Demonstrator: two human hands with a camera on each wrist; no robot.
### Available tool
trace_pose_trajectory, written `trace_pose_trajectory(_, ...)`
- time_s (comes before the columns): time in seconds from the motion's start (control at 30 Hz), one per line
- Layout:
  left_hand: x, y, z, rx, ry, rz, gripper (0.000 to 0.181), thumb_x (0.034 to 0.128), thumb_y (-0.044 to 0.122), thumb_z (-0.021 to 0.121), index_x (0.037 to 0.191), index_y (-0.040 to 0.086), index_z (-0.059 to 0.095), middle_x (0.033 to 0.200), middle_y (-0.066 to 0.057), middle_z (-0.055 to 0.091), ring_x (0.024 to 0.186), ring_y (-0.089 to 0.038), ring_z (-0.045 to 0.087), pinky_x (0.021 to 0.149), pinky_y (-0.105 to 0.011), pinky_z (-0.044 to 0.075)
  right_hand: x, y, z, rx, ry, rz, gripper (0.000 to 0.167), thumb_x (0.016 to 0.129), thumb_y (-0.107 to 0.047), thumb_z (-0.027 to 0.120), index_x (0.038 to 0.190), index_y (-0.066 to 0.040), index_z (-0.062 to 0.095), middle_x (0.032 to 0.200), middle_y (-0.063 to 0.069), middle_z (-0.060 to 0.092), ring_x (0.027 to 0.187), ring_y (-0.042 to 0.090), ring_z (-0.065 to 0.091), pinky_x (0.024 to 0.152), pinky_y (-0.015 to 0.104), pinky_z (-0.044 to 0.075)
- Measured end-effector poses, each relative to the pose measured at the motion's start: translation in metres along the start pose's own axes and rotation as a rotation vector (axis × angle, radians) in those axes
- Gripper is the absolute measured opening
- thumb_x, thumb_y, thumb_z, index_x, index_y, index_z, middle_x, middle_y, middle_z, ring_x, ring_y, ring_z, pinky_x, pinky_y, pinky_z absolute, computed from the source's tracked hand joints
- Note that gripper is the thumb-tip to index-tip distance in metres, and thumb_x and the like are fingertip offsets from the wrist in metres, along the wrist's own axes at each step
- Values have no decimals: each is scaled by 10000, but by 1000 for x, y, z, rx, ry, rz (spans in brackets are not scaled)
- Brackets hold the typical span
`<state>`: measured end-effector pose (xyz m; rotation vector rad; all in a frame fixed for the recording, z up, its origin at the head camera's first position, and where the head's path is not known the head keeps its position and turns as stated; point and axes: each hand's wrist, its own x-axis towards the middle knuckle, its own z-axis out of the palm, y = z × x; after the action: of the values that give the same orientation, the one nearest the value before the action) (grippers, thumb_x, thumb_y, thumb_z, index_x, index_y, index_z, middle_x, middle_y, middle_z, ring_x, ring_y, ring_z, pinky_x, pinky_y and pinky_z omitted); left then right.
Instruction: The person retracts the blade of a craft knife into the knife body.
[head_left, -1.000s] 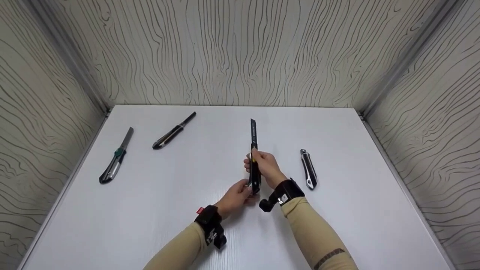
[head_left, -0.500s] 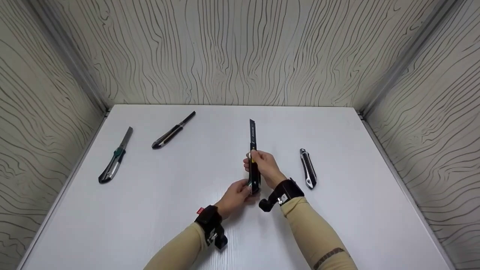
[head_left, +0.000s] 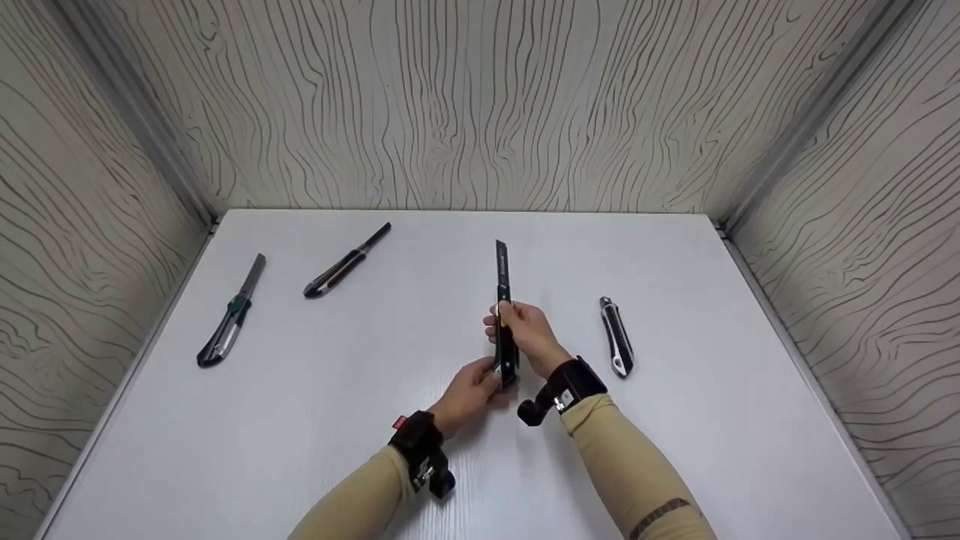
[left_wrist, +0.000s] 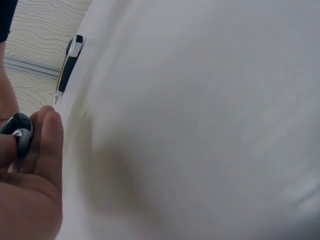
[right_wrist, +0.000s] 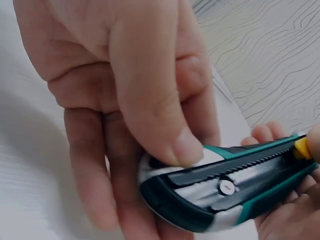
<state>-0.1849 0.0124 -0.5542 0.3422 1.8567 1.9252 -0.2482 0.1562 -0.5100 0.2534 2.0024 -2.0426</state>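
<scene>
Between both hands is a black, green and silver utility knife [head_left: 505,352], its dark blade [head_left: 502,262] extended and pointing toward the back wall. My right hand [head_left: 529,330] grips the upper handle, thumb on the yellow slider [right_wrist: 301,148]. The handle's rear end is pinched by my left hand [head_left: 471,391], thumb on top and fingers beneath. In the right wrist view the left thumb [right_wrist: 187,147] presses beside the screw of the knife handle [right_wrist: 235,187]. In the left wrist view only the rear tip [left_wrist: 22,135] shows in the left hand [left_wrist: 30,195].
A green-and-black knife [head_left: 225,330] with its blade out lies at the left of the white table [head_left: 337,420]. Another knife [head_left: 336,274], blade out, lies at the back left. To the right of my right hand lies a silver-and-black knife [head_left: 617,337]. Patterned walls [head_left: 465,105] surround the table.
The held knife has shifted slightly to the left, with its blade still out. Both hands keep their hold and the right hand has moved a little left with it.
</scene>
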Motion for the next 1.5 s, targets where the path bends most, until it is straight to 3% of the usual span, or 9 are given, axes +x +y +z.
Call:
trace_pose_trajectory(0.27,1,2,0,38,5,1,242,1019,30,398,1185,-75,540,1041,-246,653,886,-211,592,816,-351,536,2,0,-7,4,-4,30,467,1017,-393,475,1201,10,623,1040,129,717,862,173,721,832,325,586)
trace_pose_trajectory(0.77,1,-2,3,-7,-1,29,201,1011,4,404,1123,-111,525,929,-175,615,780,-186,540,724,-283,482,1,2,-1,14,14,16,431,1033,-333,459,1178,54,581,935,71,682,834,138,683,826,303,586)
trace_pose_trajectory(1.07,-3,1,3,13,10,-10,257,1014,23,388,1197,-89,530,1056,-247,670,919,-220,635,861,-386,552,1,3,0,18,-5,17,385,1035,-307,458,1165,32,585,922,61,662,819,133,664,797,288,585)
trace_pose_trajectory(1.33,-1,1,1,25,23,-5,235,1013,28,401,1163,-86,541,1004,-222,663,876,-206,603,815,-330,527,1,1,2,18,-28,22,380,1040,-255,456,1228,62,547,973,79,663,848,130,660,827,291,579)
trace_pose_trajectory(1.5,-2,-1,0,-27,9,-11,267,1015,20,388,1213,-114,509,1032,-235,667,890,-201,623,825,-347,553,-1,0,2,12,-50,9,389,1041,-253,453,1247,68,531,1006,93,663,865,132,660,856,302,575)
